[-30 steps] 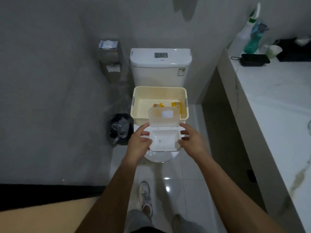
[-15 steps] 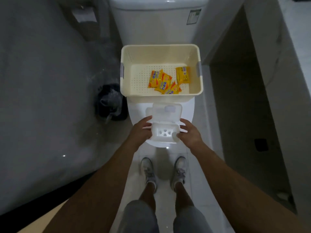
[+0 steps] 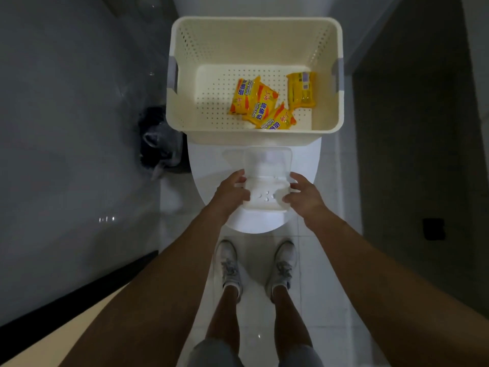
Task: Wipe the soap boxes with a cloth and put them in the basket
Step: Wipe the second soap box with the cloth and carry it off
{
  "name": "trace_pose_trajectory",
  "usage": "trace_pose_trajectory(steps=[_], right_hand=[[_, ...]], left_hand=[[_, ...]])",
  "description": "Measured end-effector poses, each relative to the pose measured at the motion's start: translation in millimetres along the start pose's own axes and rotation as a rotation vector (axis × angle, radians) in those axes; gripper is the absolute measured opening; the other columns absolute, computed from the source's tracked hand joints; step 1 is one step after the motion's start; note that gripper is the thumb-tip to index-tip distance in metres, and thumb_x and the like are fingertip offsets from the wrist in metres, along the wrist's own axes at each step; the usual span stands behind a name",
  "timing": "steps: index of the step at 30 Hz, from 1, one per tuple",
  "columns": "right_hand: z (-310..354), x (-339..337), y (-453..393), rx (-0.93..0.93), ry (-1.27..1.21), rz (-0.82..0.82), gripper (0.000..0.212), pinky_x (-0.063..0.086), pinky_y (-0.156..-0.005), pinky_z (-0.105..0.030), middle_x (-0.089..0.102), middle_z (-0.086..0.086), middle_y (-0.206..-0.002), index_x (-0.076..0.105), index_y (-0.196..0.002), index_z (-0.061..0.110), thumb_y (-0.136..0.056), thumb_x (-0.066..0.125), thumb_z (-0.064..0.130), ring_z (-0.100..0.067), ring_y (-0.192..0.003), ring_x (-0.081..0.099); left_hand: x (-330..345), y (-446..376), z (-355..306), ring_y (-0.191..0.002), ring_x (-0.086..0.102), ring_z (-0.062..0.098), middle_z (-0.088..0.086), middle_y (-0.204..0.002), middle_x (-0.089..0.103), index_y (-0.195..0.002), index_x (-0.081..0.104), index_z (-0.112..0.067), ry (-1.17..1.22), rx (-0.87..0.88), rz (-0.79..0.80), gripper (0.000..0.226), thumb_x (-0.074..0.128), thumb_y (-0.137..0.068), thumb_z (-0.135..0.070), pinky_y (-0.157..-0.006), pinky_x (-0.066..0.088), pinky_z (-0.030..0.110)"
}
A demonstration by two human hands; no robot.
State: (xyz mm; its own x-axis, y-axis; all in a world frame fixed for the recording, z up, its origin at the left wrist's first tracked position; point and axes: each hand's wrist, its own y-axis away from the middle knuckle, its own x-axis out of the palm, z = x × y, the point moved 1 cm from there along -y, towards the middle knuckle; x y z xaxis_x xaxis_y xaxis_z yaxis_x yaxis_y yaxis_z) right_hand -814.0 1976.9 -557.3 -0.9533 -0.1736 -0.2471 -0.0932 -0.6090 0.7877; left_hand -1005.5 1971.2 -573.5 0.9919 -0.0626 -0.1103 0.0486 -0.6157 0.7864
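Your view is tipping downward since earlier; your left hand and right hand are gripping the open soap box by its sides. Its raised lid is risking catching the basket rim just beyond your fingers.

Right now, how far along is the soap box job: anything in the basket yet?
Done: no soap box is in the basket; it holds only yellow soap packets.
In hand: the left hand and right hand grip one open white soap box by its sides, over the toilet lid, short of the basket.
Left: no cloth is visible, so wiping can't be confirmed; the box still needs placing.
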Motion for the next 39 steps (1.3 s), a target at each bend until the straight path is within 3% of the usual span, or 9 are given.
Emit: trace_pose_trajectory(steps=[7,15,17,20,23,26,31,35,39], right_hand=[[2,-2,-14,0.004,0.0,-0.016,0.067,0.047,-0.106,-0.044,0.055,-0.011,-0.136,0.048,-0.144,0.018,-0.086,0.055,-0.014,-0.031,-0.122,0.054],[4,-7,-14,-0.013,-0.002,-0.02,0.064,0.046,-0.106,-0.038,0.054,-0.009,-0.135,0.049,-0.142,0.021,-0.087,0.058,-0.011,-0.025,-0.116,0.054],[5,-18,-10,-0.02,-0.029,-0.102,0.057,0.051,-0.099,-0.037,0.057,-0.01,-0.132,0.055,-0.135,0.02,-0.087,0.059,-0.011,-0.029,-0.114,0.058],[19,-47,2,-0.062,0.051,-0.39,0.037,0.055,-0.08,-0.031,0.065,-0.007,-0.117,0.061,-0.119,0.021,-0.09,0.06,-0.002,-0.025,-0.097,0.063],[54,-78,20,-0.193,0.062,-0.628,0.03,0.057,-0.084,-0.035,0.061,0.004,-0.099,0.058,-0.105,0.025,-0.089,0.059,-0.001,-0.014,-0.09,0.062],[105,-93,33,-0.443,0.112,-0.728,0.028,0.053,-0.079,-0.024,0.061,0.002,-0.102,0.056,-0.1,0.026,-0.087,0.06,0.001,-0.01,-0.088,0.061],[180,-72,19,-0.71,0.274,-0.557,0.014,0.053,-0.079,-0.032,0.065,-0.004,-0.098,0.063,-0.1,0.014,-0.091,0.058,0.004,-0.019,-0.088,0.063],[206,-39,-33,-0.629,0.433,-0.302,0.029,0.051,-0.084,-0.03,0.071,-0.005,-0.106,0.068,-0.109,0.012,-0.088,0.053,-0.002,-0.023,-0.096,0.066],[212,-14,-89,-0.541,0.548,-0.074,0.041,0.05,-0.096,-0.039,0.065,-0.01,-0.126,0.063,-0.126,0.012,-0.089,0.05,-0.002,-0.026,-0.112,0.061]], left_hand=[[-2,-7,-8,-0.119,0.057,0.025,0.002,-0.129,0.058,-0.142,0.05,-0.021,-0.073,0.016,-0.017,0.09,0.062,-0.052,-0.015,-0.104,0.048,0.049],[-11,3,-11,-0.121,0.055,0.025,0.001,-0.132,0.056,-0.142,0.049,-0.02,-0.091,0.03,-0.022,0.079,0.067,-0.065,-0.01,-0.104,0.048,0.047],[-19,10,-14,-0.121,0.054,0.023,-0.001,-0.131,0.055,-0.14,0.05,-0.021,-0.123,0.063,-0.036,0.069,0.065,-0.076,0.0,-0.101,0.049,0.042],[-37,27,-27,-0.113,0.058,0.02,-0.002,-0.124,0.061,-0.128,0.059,-0.021,-0.157,0.176,-0.081,0.055,0.064,-0.08,0.005,-0.091,0.051,0.036],[-54,48,-55,-0.099,0.063,0.011,-0.008,-0.106,0.068,-0.106,0.067,-0.022,-0.224,0.343,-0.167,0.035,0.063,-0.081,0.002,-0.083,0.052,0.029],[-63,55,-95,-0.088,0.067,0.01,-0.007,-0.091,0.071,-0.093,0.069,-0.018,-0.221,0.49,-0.278,0.02,0.064,-0.083,-0.001,-0.081,0.057,0.035],[-61,20,-164,-0.08,0.067,0.013,-0.012,-0.081,0.067,-0.091,0.068,-0.022,-0.335,0.608,-0.389,0.01,0.068,-0.084,-0.014,-0.076,0.055,0.033],[-43,-37,-188,-0.095,0.067,0.029,0.009,-0.106,0.068,-0.105,0.065,-0.011,-0.405,0.3,-0.308,0.025,0.073,-0.083,-0.02,-0.085,0.057,0.046],[-27,-81,-191,-0.083,0.068,0.03,0.02,-0.103,0.069,-0.104,0.065,-0.002,-0.279,0.009,-0.259,0.025,0.071,-0.082,-0.013,-0.085,0.059,0.042]])
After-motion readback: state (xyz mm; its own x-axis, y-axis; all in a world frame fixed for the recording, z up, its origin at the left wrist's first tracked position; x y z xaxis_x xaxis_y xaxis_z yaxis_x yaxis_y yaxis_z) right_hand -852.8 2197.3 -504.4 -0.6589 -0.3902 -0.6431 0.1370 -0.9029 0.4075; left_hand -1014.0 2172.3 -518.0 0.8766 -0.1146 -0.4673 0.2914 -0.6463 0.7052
